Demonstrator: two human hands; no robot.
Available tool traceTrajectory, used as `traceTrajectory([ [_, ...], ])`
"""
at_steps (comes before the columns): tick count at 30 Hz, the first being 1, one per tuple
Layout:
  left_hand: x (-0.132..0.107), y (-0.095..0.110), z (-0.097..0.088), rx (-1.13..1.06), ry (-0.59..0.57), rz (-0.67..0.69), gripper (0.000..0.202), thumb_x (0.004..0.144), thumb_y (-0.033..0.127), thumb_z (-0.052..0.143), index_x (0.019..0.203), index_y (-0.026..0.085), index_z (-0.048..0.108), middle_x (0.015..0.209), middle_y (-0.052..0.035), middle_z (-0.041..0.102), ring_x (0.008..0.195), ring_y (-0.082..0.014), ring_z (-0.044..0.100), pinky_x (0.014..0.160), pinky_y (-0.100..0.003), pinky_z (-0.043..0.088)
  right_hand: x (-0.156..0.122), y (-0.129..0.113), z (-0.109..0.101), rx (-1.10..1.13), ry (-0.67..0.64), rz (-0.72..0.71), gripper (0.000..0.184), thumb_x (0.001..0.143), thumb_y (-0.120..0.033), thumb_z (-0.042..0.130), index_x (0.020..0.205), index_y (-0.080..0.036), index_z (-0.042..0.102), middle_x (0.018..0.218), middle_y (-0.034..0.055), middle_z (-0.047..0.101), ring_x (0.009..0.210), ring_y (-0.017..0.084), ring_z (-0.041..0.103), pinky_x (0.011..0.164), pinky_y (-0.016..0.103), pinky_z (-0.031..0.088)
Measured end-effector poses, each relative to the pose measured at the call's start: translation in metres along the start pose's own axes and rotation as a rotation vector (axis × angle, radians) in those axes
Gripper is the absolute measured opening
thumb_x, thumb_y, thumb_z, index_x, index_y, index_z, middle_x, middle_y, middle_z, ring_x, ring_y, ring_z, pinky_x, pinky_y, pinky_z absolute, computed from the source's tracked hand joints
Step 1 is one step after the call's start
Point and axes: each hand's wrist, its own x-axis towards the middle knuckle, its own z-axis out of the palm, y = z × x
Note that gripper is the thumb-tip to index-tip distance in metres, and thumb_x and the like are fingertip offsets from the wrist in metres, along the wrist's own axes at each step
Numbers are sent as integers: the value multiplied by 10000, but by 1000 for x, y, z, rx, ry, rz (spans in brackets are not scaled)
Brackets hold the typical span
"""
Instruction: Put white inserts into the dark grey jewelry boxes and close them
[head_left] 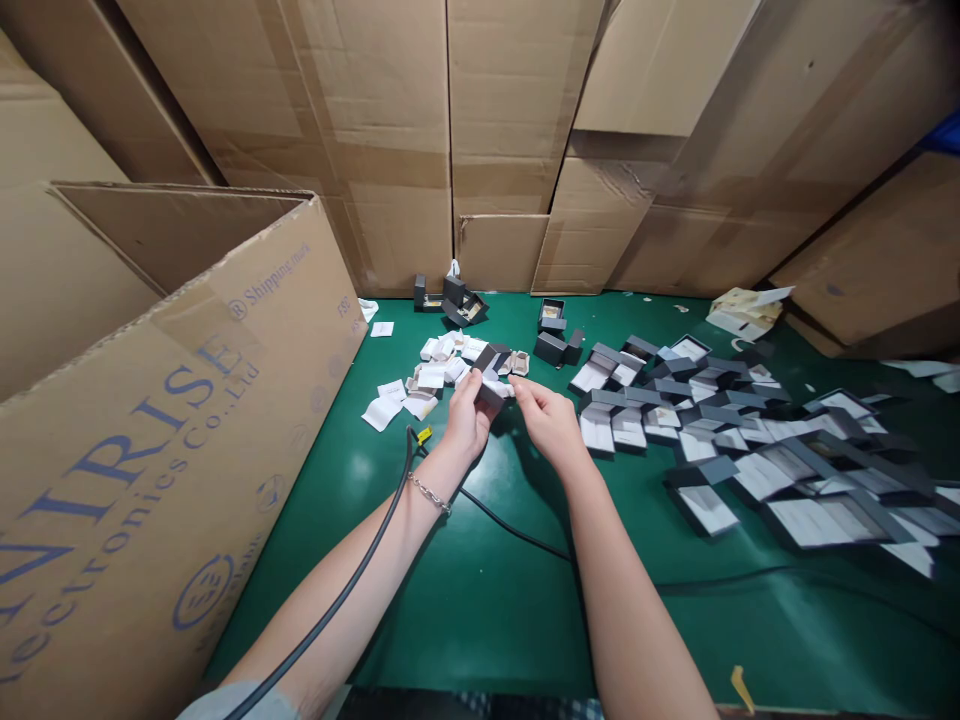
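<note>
My left hand (466, 418) is closed around a small dark grey box (491, 390) with its lid raised, held a little above the green table. At the box's right side, my right hand (547, 415) pinches a small white paper (501, 386) between thumb and fingertips; part of the paper lies over the box. What is inside the box is hidden. Just behind and left of my hands lies a loose heap of folded white papers (431, 376). Off to the right, many open grey boxes (645, 390) with white papers in them stand close together.
A large printed carton (247, 400) stands open on the left. Stacked cartons (390, 130) wall the back. A black cable (517, 530) crosses the green table (480, 620) and passes over my left forearm. More grey boxes (465, 308) sit at the back.
</note>
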Motion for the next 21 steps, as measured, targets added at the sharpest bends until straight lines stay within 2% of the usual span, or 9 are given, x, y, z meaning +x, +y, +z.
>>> traceTrajectory([
  [6,3,2,0,-25,21,-119,150,826,270,577,889,137,606,787,-28,651,641,-101,607,569,-213,499,4,4,-1,189,-41,114,286,758,-380,590,956,-220,719,1030,37,702,1016,220,627,954,384,446],
  [10,1,5,1,-31,-3,-192,167,835,286,570,907,141,612,799,-32,660,636,-105,608,541,-216,495,6,4,1,318,-53,180,354,691,-410,649,959,-187,712,972,57,710,909,205,643,874,365,480],
  [15,0,7,2,17,-37,-232,191,839,314,566,880,134,617,777,-41,657,608,-106,596,561,-234,511,6,5,1,315,-71,242,411,630,-450,681,931,-171,710,900,61,691,727,161,617,686,308,501],
  [21,0,7,2,67,-60,-241,227,839,350,563,858,127,604,769,-47,651,621,-122,606,553,-249,514,7,9,2,298,-80,238,368,630,-455,676,870,-178,708,921,60,672,647,118,560,609,267,480],
])
